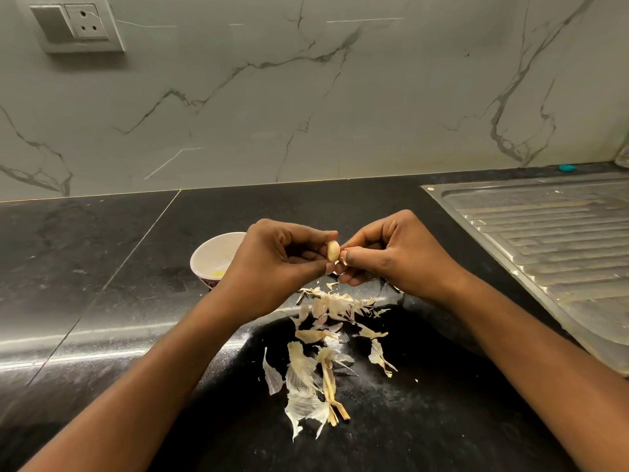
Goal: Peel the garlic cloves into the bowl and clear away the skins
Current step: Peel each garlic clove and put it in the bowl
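Both hands meet above the middle of the black countertop (102,267), a polished stone slab with a pale seam running through it and faint white dust on its near part. The left hand (282,264) pinches a small garlic clove (333,251) between thumb and curled fingers; the clove is smooth, oval and pale yellow, mostly bare. The right hand (391,257) closes its thumb and fingertips on a shred of skin (343,261) at the clove's lower right edge.

Just left of the hands, and partly hidden behind the left wrist, stands a round white bowl (204,253) with a dark patterned base (something yellowish lies at its bottom, too hidden to name). Below the hands, nearer the viewer, the skins (326,335) lie scattered on the stone: thin, papery, off-white flakes, curled and torn, with a dry straw-coloured stem (332,393) among them.

To the right lies a stainless-steel drainboard (544,240), ribbed with parallel grooves. A small teal object (566,167) sits at its far edge. The far wall (306,97) is glossy white marble-look tile with grey veins, and a switch-and-socket plate (78,25) is mounted at its upper left.
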A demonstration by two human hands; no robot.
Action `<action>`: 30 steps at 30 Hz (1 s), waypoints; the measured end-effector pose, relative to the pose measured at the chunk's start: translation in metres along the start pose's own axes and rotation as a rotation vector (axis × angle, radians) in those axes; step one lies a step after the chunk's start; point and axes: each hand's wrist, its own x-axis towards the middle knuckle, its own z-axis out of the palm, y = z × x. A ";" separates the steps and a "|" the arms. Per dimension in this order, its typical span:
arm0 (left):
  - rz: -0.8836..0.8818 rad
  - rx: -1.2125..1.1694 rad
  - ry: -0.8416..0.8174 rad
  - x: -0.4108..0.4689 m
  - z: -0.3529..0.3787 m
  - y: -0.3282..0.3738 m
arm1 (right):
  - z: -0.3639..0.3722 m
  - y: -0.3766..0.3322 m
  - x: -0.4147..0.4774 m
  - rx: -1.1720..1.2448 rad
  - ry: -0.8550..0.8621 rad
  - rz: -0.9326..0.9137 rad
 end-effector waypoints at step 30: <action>0.073 0.076 -0.015 -0.001 0.001 0.002 | 0.003 -0.005 -0.001 0.043 -0.015 0.051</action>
